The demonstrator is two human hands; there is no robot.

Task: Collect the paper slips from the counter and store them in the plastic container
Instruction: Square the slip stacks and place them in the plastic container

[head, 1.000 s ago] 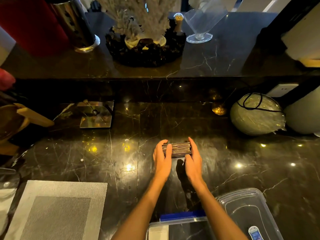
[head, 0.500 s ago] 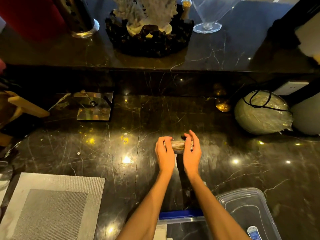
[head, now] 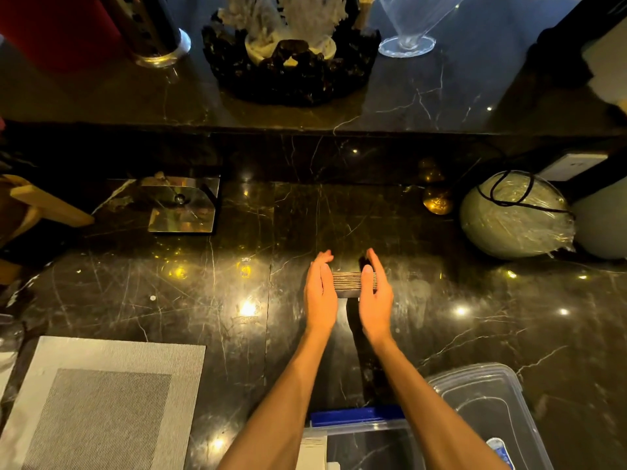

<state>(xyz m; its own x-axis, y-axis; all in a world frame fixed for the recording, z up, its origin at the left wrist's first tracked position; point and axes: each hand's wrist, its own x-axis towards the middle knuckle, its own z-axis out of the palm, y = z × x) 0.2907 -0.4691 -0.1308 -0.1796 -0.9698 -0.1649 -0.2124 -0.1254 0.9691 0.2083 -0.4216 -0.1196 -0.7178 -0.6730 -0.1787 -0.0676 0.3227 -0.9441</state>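
Note:
A stack of paper slips (head: 351, 283) stands on edge on the dark marble counter (head: 237, 300), squeezed between my two palms. My left hand (head: 319, 293) presses its left end and my right hand (head: 375, 295) its right end, fingers stretched forward, the right thumb over the top. The clear plastic container (head: 373, 427) with a blue clip sits at the bottom edge, between and under my forearms. Its clear lid (head: 475, 373) lies to the right of it.
A grey woven placemat (head: 101, 401) lies at the lower left. A shiny metal holder (head: 183, 208) and a wooden piece (head: 51, 205) sit at the left, a wrapped ball with a black cord (head: 515, 215) at the right. A raised ledge behind carries a dark decorative bowl (head: 288, 72) and a glass (head: 407, 45).
Both hands have closed in on the stack, pressing it a little narrower, and their fingers have straightened. The view has tilted down slightly.

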